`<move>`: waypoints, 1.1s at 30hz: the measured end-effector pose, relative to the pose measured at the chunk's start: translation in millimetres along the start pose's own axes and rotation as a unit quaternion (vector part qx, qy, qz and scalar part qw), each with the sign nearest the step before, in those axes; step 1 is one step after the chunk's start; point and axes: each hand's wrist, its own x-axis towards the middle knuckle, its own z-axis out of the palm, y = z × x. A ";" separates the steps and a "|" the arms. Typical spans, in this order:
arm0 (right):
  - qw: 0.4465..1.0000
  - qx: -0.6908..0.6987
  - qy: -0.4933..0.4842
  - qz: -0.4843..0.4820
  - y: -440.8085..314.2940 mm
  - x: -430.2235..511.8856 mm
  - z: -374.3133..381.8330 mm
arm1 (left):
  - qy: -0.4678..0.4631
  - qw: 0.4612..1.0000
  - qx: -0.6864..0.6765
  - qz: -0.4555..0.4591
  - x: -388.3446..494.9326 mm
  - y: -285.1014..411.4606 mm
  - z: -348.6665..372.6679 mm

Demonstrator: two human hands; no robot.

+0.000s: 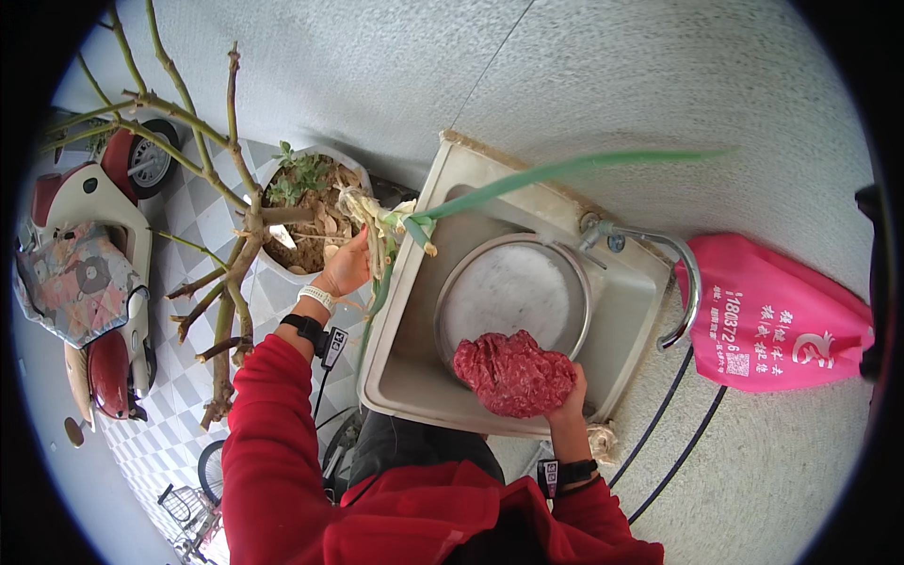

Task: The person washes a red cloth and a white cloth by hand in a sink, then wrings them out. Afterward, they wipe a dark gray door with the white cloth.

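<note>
My right hand (573,399) holds a large lump of dark red raw meat (515,374) above the near side of a sink (417,353). My palm shows at the lump's lower right edge, and most of my fingers are hidden beneath it. In the sink stands a round metal basin (505,296) with whitish, cloudy contents. My left hand (347,267) is beyond the sink's left rim, gripping a green onion (424,217) by its withered, yellowish leaves. One long green leaf (565,169) reaches across the sink's back edge.
A curved metal faucet (681,261) rises at the sink's right, near a pink bag (770,318) bearing writing. To the left, a potted plant (318,219) stands close to bare cut branches (244,261). A parked scooter (106,282) and a bicycle (191,519) are farther left.
</note>
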 end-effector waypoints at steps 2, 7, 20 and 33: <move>1.000 0.006 -0.012 -0.007 -2.9 -2.3 3.3 | 0.009 1.000 0.027 -0.009 6.4 7.9 1.2; 1.000 0.000 -0.006 -0.018 -8.3 -8.0 4.6 | -0.021 0.990 0.140 0.008 25.3 23.6 -5.9; 0.998 -0.014 0.060 -0.013 1.9 1.5 -7.1 | 0.041 0.997 0.067 -0.019 37.8 83.1 52.1; 0.998 -0.019 0.051 -0.017 -0.1 4.5 6.3 | -0.041 0.984 0.133 0.113 48.1 105.9 80.2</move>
